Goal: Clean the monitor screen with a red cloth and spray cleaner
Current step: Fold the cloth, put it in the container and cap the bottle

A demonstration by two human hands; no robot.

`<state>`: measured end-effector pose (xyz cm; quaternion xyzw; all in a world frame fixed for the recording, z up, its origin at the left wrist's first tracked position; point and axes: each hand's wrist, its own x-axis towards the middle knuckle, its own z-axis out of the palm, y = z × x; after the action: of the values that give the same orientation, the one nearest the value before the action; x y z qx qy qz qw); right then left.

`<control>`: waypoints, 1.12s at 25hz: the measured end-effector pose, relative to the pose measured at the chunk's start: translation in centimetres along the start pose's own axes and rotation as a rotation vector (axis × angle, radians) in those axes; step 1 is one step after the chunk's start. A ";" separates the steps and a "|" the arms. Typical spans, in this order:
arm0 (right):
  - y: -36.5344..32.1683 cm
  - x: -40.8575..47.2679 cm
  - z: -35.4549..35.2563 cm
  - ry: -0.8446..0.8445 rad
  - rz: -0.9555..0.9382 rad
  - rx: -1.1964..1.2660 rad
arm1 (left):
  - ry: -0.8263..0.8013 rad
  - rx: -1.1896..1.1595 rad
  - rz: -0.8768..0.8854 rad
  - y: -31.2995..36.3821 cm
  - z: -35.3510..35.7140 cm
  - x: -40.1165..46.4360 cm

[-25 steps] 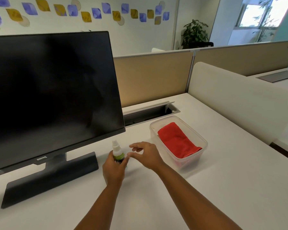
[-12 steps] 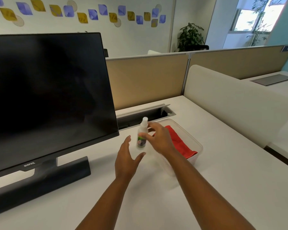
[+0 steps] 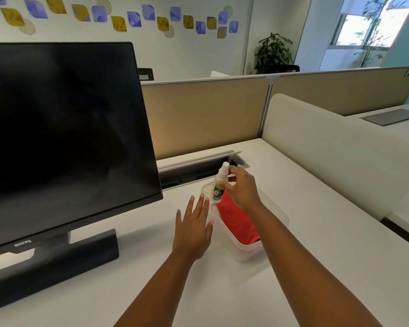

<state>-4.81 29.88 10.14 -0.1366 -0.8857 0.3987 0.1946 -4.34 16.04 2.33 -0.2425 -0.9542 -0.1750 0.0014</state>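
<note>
Red cloth (image 3: 236, 220) lies folded in the clear tub (image 3: 278, 214) on the worktop (image 3: 316, 244) – untouched; the right hand (image 3: 242, 188) pinches the spray bottle (image 3: 220, 182) upright above it, seemingly readying a spray at the monitor (image 3: 64, 138); the left hand (image 3: 193, 228) hovers, fingers spread.

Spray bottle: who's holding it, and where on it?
Right hand pinches the spray bottle at mid-body, below the cap. Left hand holds nothing, fingers straight.

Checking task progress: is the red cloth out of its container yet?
Still in. The red cloth lies inside the clear plastic container. The right hand grips the spray bottle above it; the left hand is open, holding nothing.
</note>
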 end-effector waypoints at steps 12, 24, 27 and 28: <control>1.8 1.4 3.3 -0.216 0.029 -0.115 | 0.058 0.090 0.045 0.3 -0.2 0.2; 2.0 1.8 3.2 -0.274 0.044 -0.082 | 0.067 0.130 0.046 0.7 -0.4 0.2; 1.7 2.2 2.6 -0.187 0.009 -0.041 | 0.058 0.147 0.039 0.8 -0.5 0.4; 1.6 2.2 2.5 -0.173 0.004 -0.037 | 0.053 0.132 0.038 0.9 -0.6 0.2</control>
<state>-7.69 30.16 7.95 -0.1070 -0.9061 0.3931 0.1142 -4.21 16.66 3.20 -0.2553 -0.9586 -0.1178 0.0459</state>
